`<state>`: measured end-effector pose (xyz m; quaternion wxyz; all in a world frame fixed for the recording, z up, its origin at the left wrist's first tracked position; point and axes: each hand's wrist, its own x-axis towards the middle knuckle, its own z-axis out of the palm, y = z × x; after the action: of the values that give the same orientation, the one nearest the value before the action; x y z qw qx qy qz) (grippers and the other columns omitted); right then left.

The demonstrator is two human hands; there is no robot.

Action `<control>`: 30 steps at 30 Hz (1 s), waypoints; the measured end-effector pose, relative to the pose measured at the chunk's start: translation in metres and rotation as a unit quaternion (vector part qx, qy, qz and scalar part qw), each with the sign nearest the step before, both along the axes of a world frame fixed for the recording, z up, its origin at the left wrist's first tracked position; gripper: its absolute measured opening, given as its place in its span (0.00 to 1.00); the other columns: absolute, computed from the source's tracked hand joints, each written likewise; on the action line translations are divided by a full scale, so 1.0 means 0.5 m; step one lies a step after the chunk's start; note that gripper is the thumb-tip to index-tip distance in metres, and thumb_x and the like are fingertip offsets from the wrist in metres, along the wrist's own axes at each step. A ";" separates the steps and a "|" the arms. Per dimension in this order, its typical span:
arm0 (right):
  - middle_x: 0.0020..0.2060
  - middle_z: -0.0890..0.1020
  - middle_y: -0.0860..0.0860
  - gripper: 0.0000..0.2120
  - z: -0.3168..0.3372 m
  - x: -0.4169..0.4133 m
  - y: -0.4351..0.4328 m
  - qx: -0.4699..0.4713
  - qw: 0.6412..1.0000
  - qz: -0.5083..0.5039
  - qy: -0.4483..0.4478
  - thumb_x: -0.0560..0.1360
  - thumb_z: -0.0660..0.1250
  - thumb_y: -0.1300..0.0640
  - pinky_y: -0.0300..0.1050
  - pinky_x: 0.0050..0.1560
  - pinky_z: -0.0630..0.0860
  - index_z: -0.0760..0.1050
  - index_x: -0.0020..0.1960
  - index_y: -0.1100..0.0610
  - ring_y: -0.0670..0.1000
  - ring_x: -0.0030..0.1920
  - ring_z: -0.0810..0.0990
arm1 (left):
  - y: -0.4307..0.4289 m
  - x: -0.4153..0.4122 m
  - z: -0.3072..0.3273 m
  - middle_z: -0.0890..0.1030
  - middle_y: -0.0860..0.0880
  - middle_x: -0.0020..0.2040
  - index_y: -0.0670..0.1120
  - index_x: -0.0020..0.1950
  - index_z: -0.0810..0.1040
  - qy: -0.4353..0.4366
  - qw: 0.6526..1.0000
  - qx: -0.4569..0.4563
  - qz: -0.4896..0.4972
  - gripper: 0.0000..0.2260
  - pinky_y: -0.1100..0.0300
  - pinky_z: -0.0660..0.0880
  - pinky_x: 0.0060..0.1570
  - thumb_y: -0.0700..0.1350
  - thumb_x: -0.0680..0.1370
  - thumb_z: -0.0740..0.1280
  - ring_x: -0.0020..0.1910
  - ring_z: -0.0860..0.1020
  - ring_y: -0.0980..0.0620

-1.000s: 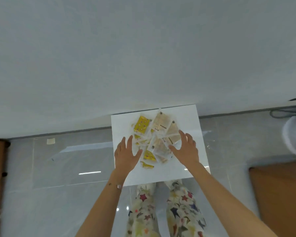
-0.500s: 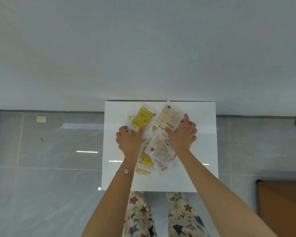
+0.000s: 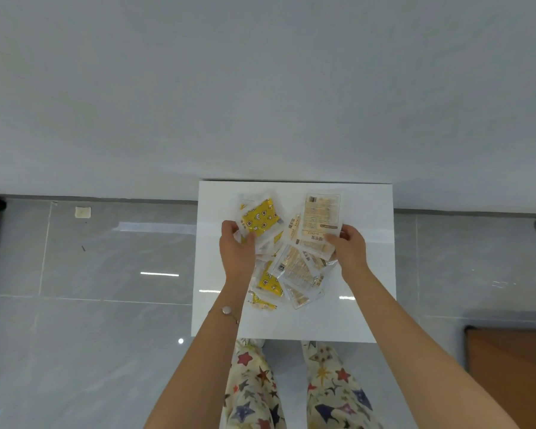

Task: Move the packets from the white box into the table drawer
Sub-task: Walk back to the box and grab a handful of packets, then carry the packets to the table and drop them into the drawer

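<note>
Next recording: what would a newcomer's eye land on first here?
A heap of packets lies in the middle of the white surface, yellow ones at left, beige at right. At its far side the left hand grips a yellow packet and the right hand a beige packet. Star-patterned trousers show below.

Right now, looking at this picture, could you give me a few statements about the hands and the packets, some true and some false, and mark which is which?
1. The left hand grips a yellow packet. True.
2. The right hand holds nothing. False: it grips a beige packet.
3. Loose packets lie heaped on the white surface between the two hands. True.
4. A bracelet is worn on the right wrist. False: the bracelet is on the left wrist.
</note>
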<state>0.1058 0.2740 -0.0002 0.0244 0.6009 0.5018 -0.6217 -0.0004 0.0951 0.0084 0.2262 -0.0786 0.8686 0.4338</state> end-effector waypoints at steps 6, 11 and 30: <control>0.56 0.79 0.57 0.12 0.060 0.017 -0.017 -0.038 0.998 0.008 0.048 0.77 0.62 0.68 0.54 0.51 0.80 0.70 0.58 0.57 0.58 0.55 0.80 | -0.036 0.016 0.076 0.75 0.50 0.37 0.45 0.51 0.66 0.002 0.998 0.047 0.040 0.06 0.69 0.67 0.27 0.38 0.79 0.63 0.28 0.69 0.56; 0.58 0.79 0.58 0.16 0.170 0.040 -0.025 -0.066 0.995 0.046 0.067 0.78 0.61 0.69 0.52 0.48 0.80 0.68 0.63 0.57 0.58 0.54 0.81 | -0.083 0.025 0.188 0.80 0.51 0.41 0.50 0.57 0.68 -0.019 0.986 0.122 0.111 0.10 0.59 0.76 0.39 0.40 0.79 0.64 0.39 0.79 0.53; 0.57 0.80 0.55 0.25 0.760 -0.011 -0.277 -0.054 0.910 0.355 0.208 0.77 0.64 0.67 0.53 0.48 0.82 0.65 0.68 0.47 0.55 0.52 0.83 | -0.419 0.218 0.749 0.82 0.47 0.53 0.52 0.66 0.67 0.047 0.890 0.287 0.350 0.21 0.48 0.82 0.43 0.41 0.76 0.69 0.47 0.84 0.46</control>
<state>0.1003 0.1357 0.3796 0.1708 0.2382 0.6411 -0.7093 0.1083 -0.1145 0.3828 0.0311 -0.2890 0.6322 0.7182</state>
